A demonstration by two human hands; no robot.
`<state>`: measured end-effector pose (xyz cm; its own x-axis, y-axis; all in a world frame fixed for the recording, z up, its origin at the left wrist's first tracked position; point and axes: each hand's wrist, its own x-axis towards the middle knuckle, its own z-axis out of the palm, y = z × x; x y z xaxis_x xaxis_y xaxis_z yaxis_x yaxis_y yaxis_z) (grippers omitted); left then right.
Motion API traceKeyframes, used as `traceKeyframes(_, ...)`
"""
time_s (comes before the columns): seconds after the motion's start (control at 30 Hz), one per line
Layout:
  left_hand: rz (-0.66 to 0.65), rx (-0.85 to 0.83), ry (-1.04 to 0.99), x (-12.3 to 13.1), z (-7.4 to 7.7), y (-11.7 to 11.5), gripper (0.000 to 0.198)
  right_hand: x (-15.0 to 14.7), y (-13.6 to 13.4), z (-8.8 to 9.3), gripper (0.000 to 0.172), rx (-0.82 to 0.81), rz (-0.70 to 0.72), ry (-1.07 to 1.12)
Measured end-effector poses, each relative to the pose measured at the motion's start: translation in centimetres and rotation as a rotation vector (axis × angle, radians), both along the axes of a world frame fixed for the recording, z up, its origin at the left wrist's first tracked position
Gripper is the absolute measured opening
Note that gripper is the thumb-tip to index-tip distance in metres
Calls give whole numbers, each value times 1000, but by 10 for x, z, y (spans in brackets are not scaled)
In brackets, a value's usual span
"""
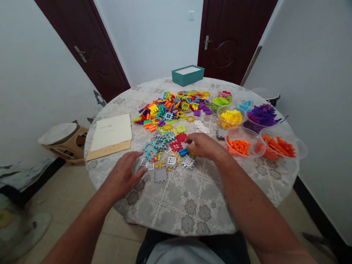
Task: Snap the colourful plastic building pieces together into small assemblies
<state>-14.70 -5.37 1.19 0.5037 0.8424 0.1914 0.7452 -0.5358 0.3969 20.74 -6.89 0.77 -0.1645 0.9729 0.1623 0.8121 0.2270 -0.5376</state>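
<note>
My left hand (126, 173) is at the left side of the loose building pieces, thumb and fingers spread apart, with nothing visible in it. White window-shaped pieces (150, 165) lie right by its fingertips, below light-blue square frames (150, 150). On the other side, my right hand (202, 144) hovers low with its fingers bent and a gap between thumb and forefinger. Its fingertips are close to a red square piece (181, 137) and a blue piece (183, 151); contact is unclear. A grey tile (160, 175) and a grey frame with a white window (189, 162) lie nearer me.
A mixed pile of coloured pieces (175, 103) spreads behind my hands. At right stand clear tubs of yellow pieces (231, 117), purple pieces (263, 114) and orange pieces (239, 146). A teal box (188, 75) is at the far edge; cream paper (112, 130) lies left.
</note>
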Motion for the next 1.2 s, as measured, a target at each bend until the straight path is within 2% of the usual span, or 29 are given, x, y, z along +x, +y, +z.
traceKeyframes(0.13, 60, 26, 5, -15, -33, -27, 63, -13, -1, -9, 11, -39, 13, -102)
traceKeyframes(0.23, 77, 80, 1, -6, -42, -37, 58, -18, -1, -12, 13, -52, 26, -136)
traceKeyframes(0.47, 55, 106, 41, 26, -32, -31, 48, -16, -1, -9, 15, -111, 68, -28)
traceKeyframes(0.57, 56, 129, 78, 41, -29, -27, 48, -18, 0, -7, 14, -13, 42, 41)
traceKeyframes(0.7, 42, 114, 95, 62, -24, -23, 44, -20, 6, -8, 14, 116, -116, 86)
traceKeyframes(0.83, 44, 86, 118, 75, -15, -20, 43, -15, 17, -16, 19, 89, -285, 363)
traceKeyframes(0.97, 29, 138, 100, 75, -11, -20, 42, -9, 25, -20, 28, -34, -339, 736)
traceKeyframes(1.07, -70, 183, 50, 68, -18, -27, 47, -9, 27, -17, 29, -80, -358, 925)
traceKeyframes(1.2, -177, 258, 41, 59, -35, -38, 60, -11, 29, -11, 31, -88, -407, 1186)
